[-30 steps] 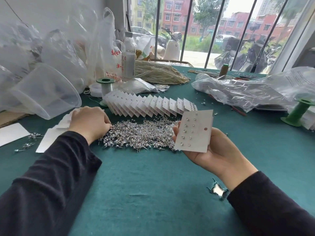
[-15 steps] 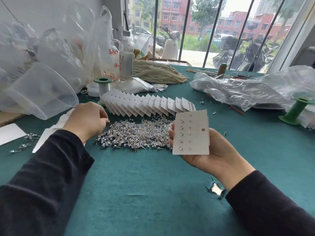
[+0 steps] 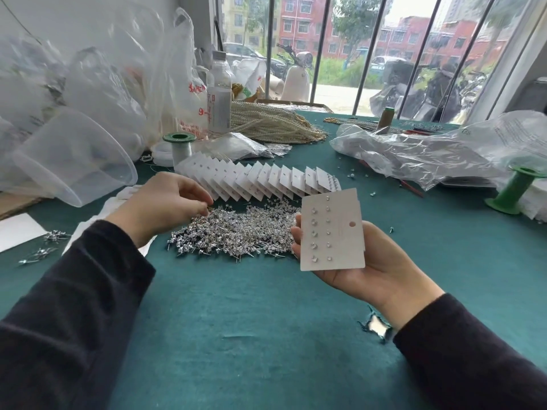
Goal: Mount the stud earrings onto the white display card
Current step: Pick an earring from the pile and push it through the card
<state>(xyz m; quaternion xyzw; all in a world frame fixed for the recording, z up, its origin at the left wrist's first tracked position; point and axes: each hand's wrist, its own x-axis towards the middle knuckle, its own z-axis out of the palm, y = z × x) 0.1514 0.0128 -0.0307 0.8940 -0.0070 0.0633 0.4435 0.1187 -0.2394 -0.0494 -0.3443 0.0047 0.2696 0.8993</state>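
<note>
While the right hand (image 3: 367, 261) cradles the card (image 3: 333, 229) upright, fingers (image 3: 297, 232) curled round its left edge, two columns of studs already sit on its left half and a round hole shows at its right. The card hangs just right of the stud pile (image 3: 236, 229) on the green surface (image 3: 251, 335). Over at the pile's far-left edge, the left hand (image 3: 159, 205) dips in, fingers (image 3: 204, 207) pinched narrow; whether a stud is between them is too small to tell. Beyond the pile runs a fanned row of cards (image 3: 254, 182), their studs barely visible. Far left, a plastic bag (image 3: 189, 93) carries red print, only a "9" readable. The bottle (image 3: 219, 93) beside it has a label too blurred to read. On the right, a crumpled clear bag (image 3: 429, 152) shows faint unreadable print, and a green spool (image 3: 515, 192) is near the frame edge. Near right, a tear (image 3: 376, 325) opens in the cloth.
</note>
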